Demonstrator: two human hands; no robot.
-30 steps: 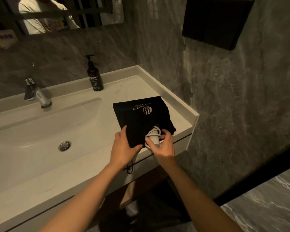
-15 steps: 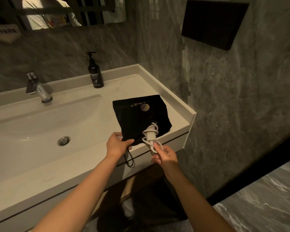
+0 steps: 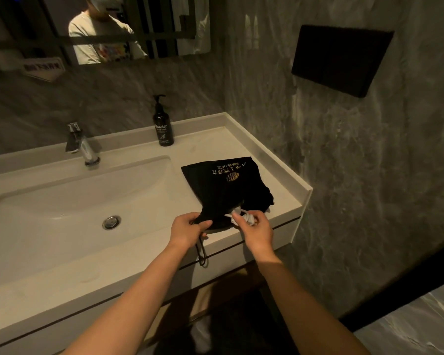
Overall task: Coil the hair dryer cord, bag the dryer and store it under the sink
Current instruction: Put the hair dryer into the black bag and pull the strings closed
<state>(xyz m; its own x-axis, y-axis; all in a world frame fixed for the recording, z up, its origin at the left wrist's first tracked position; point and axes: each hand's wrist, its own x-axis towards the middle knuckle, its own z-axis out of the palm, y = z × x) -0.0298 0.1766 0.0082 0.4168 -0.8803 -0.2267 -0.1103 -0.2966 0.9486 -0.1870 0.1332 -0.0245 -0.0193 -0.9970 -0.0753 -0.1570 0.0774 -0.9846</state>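
Observation:
A black drawstring bag [image 3: 223, 185] with gold print lies on the white counter [image 3: 274, 175] to the right of the basin. My left hand [image 3: 187, 230] pinches the bag's near edge at its mouth. My right hand [image 3: 256, 230] is closed around the white hair dryer handle with the coiled cord [image 3: 239, 216], which pokes out of the bag's mouth. The dryer's body is hidden inside the bag. A black drawstring loop [image 3: 202, 254] hangs over the counter's front edge.
A black pump bottle [image 3: 162, 126] stands at the back of the counter. The chrome tap [image 3: 83, 147] and basin drain [image 3: 111, 222] are to the left. A dark open space [image 3: 228, 303] lies under the counter. A grey stone wall bounds the right side.
My right hand has pushed the dryer handle and coiled cord further into the bag's mouth, so less white shows. My left hand has stayed on the bag's edge.

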